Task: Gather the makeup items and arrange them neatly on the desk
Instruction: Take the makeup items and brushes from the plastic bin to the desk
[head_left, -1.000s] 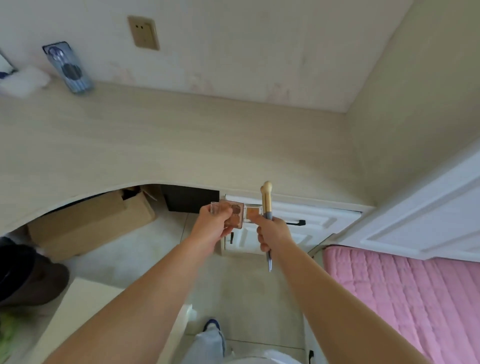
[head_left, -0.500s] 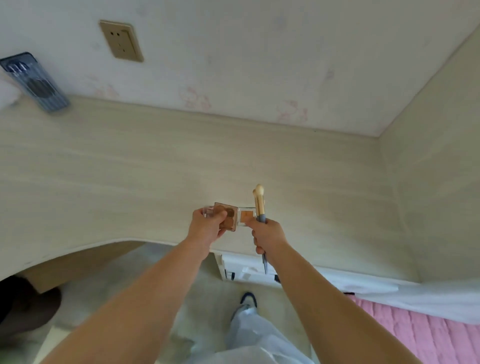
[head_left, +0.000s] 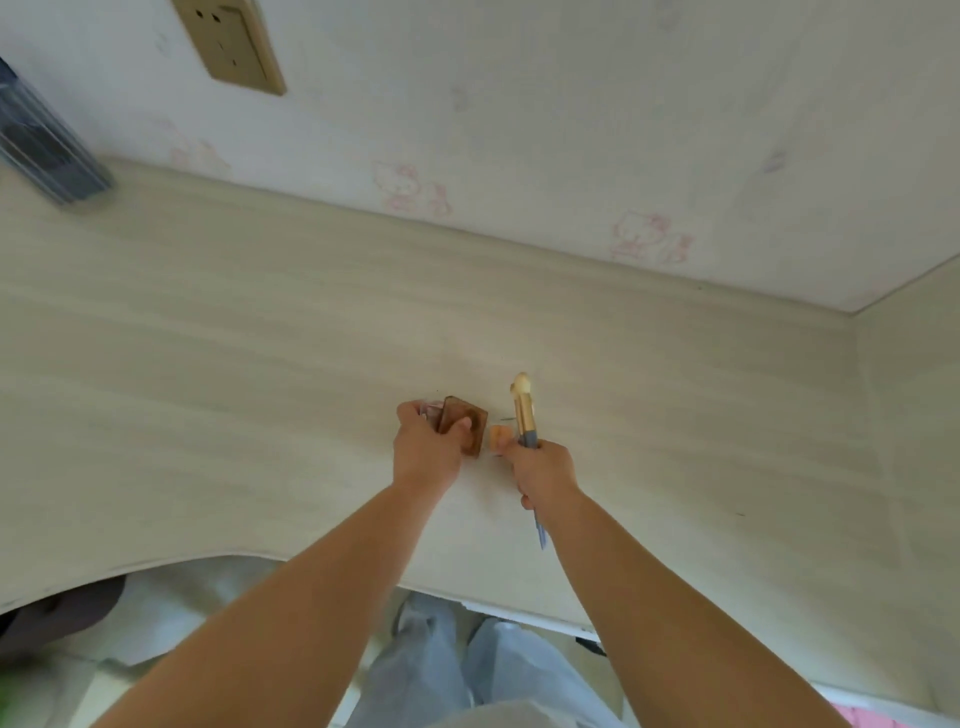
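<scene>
My left hand (head_left: 427, 451) grips a small brown see-through compact (head_left: 468, 427), with a second clear case partly hidden behind the fingers. My right hand (head_left: 543, 470) holds a makeup brush (head_left: 523, 410) upright; it has a cream tip, gold ferrule and grey-blue handle whose end pokes out below the fist. A small clear case with an orange pan (head_left: 498, 436) is pinched at that hand's thumb. Both hands hover close together over the middle of the pale wood desk (head_left: 208, 364).
A dark blue-grey flat case (head_left: 41, 150) leans against the wall at the desk's far left. A beige wall socket (head_left: 234, 44) sits above. A side wall panel (head_left: 909, 415) closes the desk on the right. My legs stand at the curved front edge (head_left: 208, 564).
Both hands have moved forward from in front of the desk edge to over the desktop, still holding the same items. The camera has come closer to the desk.
</scene>
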